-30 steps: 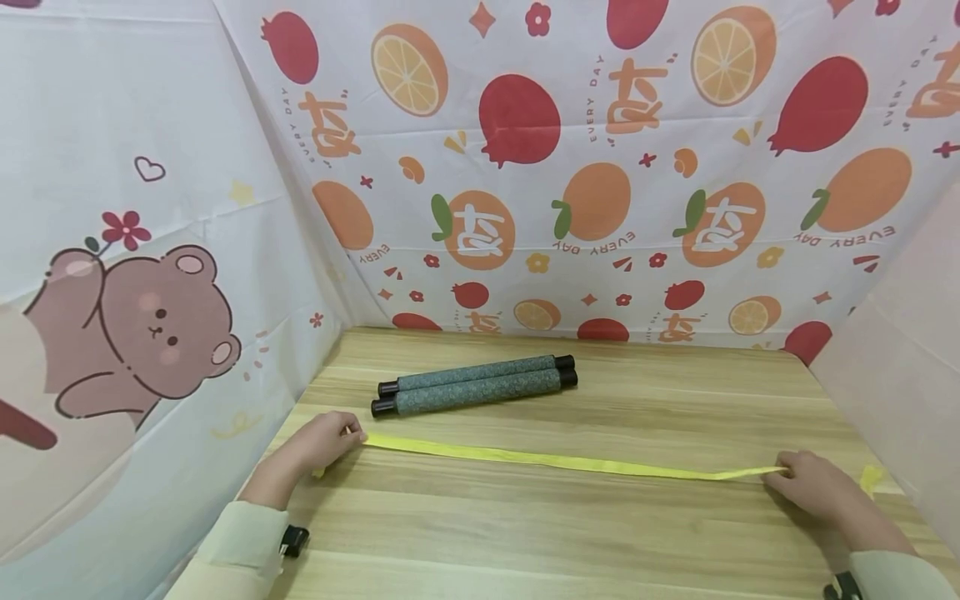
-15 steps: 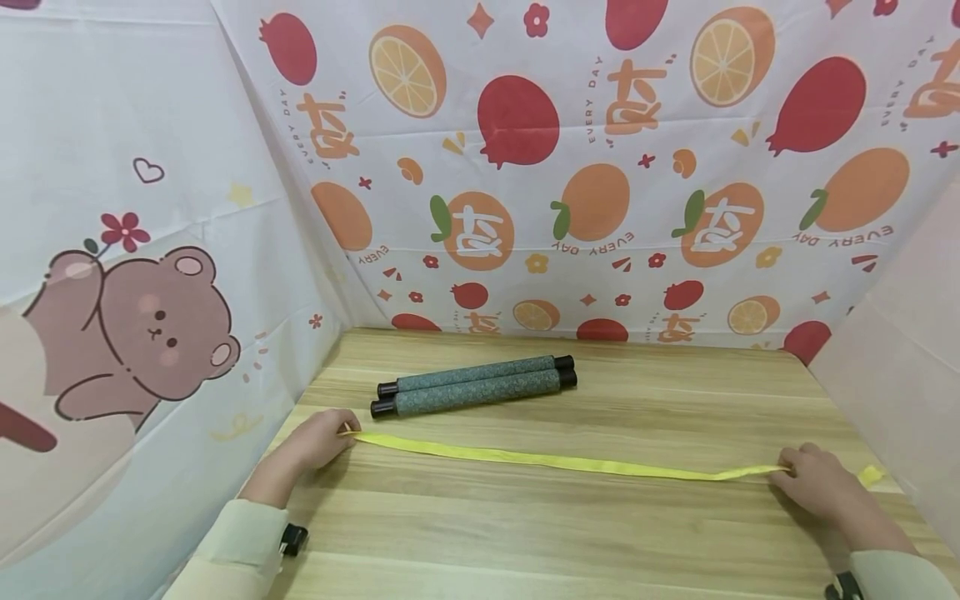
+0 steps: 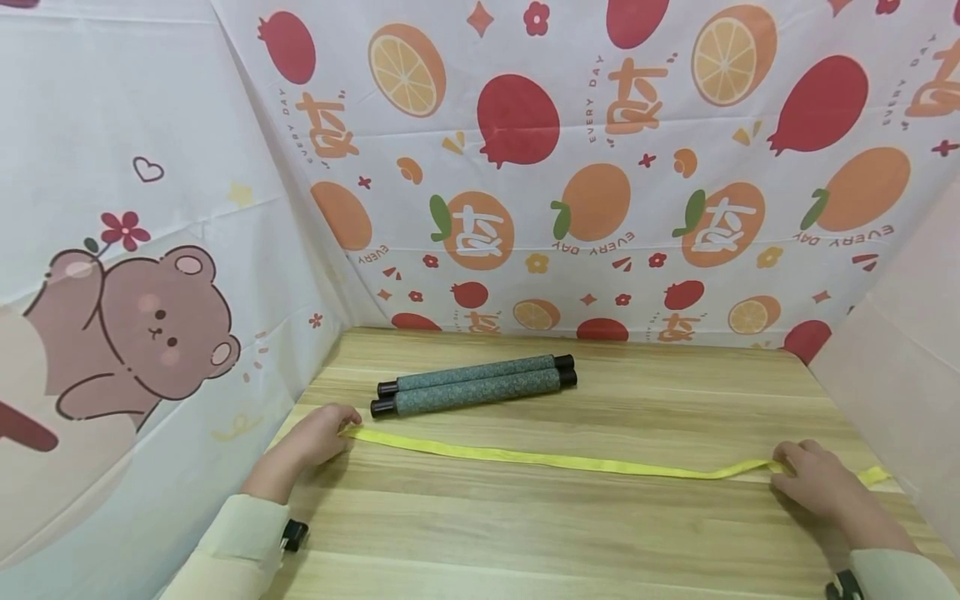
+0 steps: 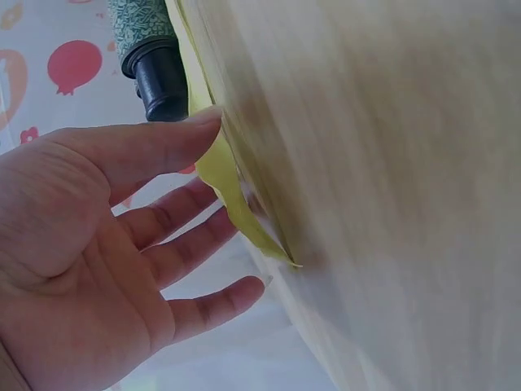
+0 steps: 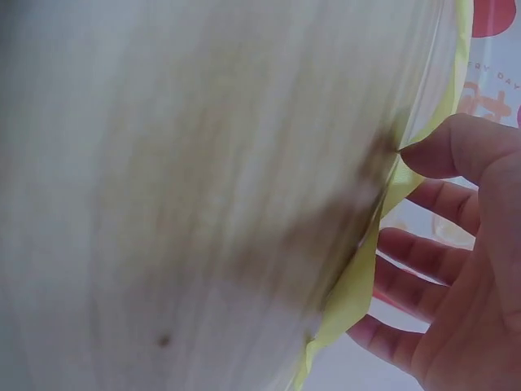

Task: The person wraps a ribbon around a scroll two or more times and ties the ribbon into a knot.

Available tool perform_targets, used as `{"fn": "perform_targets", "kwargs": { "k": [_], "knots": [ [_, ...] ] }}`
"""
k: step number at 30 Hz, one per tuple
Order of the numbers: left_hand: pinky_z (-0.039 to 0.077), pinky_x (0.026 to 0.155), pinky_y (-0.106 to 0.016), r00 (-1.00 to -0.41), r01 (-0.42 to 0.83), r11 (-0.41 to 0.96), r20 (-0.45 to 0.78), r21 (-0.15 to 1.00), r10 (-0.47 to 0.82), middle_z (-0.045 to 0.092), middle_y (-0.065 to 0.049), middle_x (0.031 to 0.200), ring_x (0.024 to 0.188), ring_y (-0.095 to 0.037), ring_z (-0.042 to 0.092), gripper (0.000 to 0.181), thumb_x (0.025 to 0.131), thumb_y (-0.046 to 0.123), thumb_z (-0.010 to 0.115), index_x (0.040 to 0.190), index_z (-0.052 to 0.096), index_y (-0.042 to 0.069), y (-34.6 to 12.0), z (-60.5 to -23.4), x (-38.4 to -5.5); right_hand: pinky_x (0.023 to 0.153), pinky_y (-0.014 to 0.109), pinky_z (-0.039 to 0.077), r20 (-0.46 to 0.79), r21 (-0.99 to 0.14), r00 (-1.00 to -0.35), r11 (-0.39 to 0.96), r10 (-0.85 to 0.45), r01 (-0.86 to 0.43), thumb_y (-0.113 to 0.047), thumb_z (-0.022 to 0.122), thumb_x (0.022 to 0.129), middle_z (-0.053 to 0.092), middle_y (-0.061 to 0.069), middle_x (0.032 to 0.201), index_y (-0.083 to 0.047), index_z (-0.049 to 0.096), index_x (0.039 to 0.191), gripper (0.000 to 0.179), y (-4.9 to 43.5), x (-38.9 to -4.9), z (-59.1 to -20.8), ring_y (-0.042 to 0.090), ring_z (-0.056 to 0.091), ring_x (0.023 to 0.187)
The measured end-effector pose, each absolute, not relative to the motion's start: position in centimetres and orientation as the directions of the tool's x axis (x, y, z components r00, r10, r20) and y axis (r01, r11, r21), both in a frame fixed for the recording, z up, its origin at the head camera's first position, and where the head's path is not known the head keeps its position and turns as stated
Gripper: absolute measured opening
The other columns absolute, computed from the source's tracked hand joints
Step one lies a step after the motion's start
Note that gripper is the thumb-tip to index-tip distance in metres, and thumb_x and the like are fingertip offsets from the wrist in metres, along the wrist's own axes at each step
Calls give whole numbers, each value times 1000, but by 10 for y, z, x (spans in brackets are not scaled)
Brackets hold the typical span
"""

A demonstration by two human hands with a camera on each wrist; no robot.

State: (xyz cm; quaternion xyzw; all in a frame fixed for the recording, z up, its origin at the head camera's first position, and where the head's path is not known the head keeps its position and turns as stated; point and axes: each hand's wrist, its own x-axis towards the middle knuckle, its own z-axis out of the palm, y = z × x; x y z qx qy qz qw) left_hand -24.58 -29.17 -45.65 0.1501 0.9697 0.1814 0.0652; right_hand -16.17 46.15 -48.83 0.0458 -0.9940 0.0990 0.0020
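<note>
"The right hand's grip is looking loose: thumb and fingers are standing apart, with the ribbon passing between them."

"And the left hand?"

"Its thumb is lying against the ribbon, and three fingers are spreading loosely. The forefinger is hiding, so I can't tell whether it's pinching."

"Where is the ribbon running?"

"Across the table, from the left hand, near the left edge, and on past the right hand to just beside the right cloth. Close to the right hand it's bending away from the person."

"Any room to move?"

"A wide stretch of wood is spreading on the near side. On the far side two rods are lying side by side, leaving a strip of wood between them and the ribbon, narrowest at their left ends."

"And beyond the rods?"

"More wood is showing, then the back cloth is closing off the far edge. The rods are sitting nearer the left hand than the right."
</note>
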Motion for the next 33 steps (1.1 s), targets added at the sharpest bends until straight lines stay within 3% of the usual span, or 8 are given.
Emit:
{"fn": "perform_targets", "kwargs": {
  "k": [4, 9, 24, 33],
  "knots": [
    [49, 89, -56, -949, 246, 898, -100, 365, 300, 66, -26, 112, 104, -42, 62, 42, 75, 0, 72, 116, 65, -2, -291, -456, -245, 78, 67, 46, -3, -217, -995, 971, -102, -99, -25, 69, 82, 55, 36, 113, 1, 61, 115, 43, 460, -162, -488, 59, 54, 98],
    [49, 89, -55, -954, 221, 909, -113, 354, 276, 68, -21, 109, 102, -37, 63, 45, 76, 6, 76, 120, 65, 0, -291, -456, -245, 79, 70, 43, -41, -236, -993, 967, -110, -97, -28, 68, 82, 50, 41, 122, 4, 56, 127, 56, 459, -161, -488, 66, 48, 104],
    [46, 95, -58, -947, 265, 916, -99, 303, 307, 65, -24, 122, 112, -46, 59, 51, 80, 9, 77, 126, 60, -5, -287, -452, -242, 81, 70, 44, -204, -275, -972, 960, -116, -57, -52, 75, 80, 47, 47, 116, 14, 49, 132, 88, 456, -164, -479, 63, 51, 102],
    [45, 94, -58, -950, 255, 925, -102, 283, 294, 66, -23, 120, 111, -46, 59, 49, 79, 11, 78, 124, 62, -2, -287, -450, -242, 80, 71, 44, -232, -251, -966, 967, -109, -49, -56, 72, 81, 45, 48, 115, 14, 47, 134, 90, 451, -167, -478, 64, 51, 100]
  ]
}}
